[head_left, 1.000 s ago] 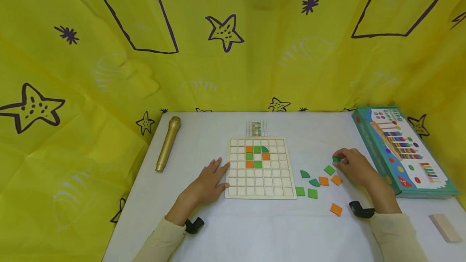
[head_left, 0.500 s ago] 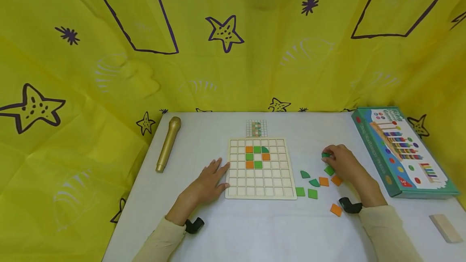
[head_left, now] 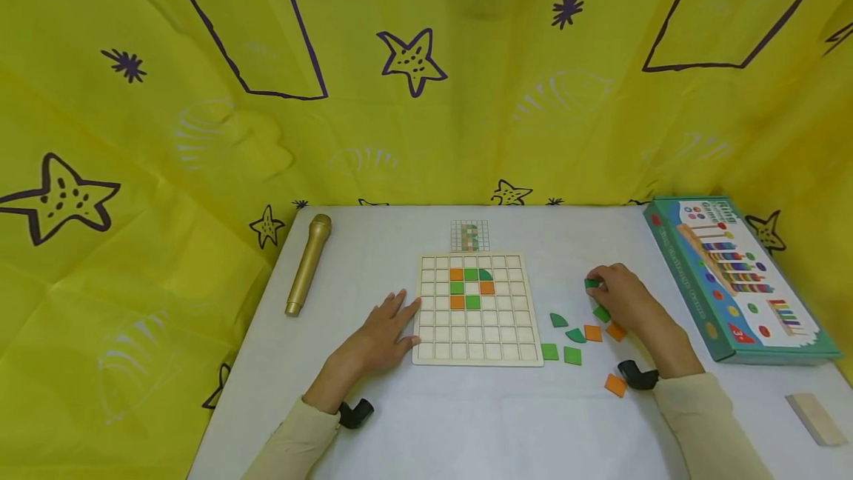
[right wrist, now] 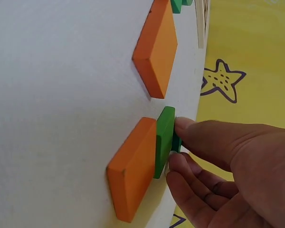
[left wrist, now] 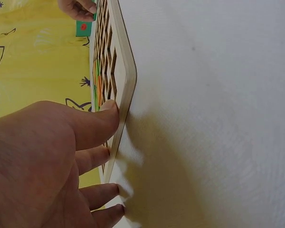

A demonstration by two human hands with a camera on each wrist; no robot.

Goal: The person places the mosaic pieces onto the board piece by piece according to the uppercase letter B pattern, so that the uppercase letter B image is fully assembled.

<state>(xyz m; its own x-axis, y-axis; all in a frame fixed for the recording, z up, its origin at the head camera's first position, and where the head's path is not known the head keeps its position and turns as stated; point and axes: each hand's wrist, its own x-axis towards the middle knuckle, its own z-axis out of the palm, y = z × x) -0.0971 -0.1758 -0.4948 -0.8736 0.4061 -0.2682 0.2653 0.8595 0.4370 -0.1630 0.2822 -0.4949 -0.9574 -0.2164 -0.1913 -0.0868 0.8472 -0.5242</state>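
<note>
My right hand [head_left: 628, 298] pinches a small dark green tile [head_left: 591, 284] between thumb and fingers, right of the wooden grid board [head_left: 486, 335]. In the right wrist view, the fingertips partly hide that tile, just past a lighter green square tile [right wrist: 165, 142] and an orange tile [right wrist: 133, 168]. Orange and green tiles fill several cells in the board's upper part, including a rounded green tile [head_left: 485, 274]. My left hand [head_left: 380, 335] lies with spread fingers at the board's left edge; in the left wrist view its thumb [left wrist: 102, 124] touches the rim.
Loose tiles lie right of the board, among them a green quarter-round [head_left: 557, 320] and an orange square [head_left: 615, 385]. A printed pattern card [head_left: 469, 235] lies behind the board. A gold microphone [head_left: 309, 265] is at left, a game box [head_left: 740, 280] and a wooden block [head_left: 814, 418] at right.
My right hand has moved left with the dark green tile, from near the box to above the loose green square. The left hand and the board have stayed put.
</note>
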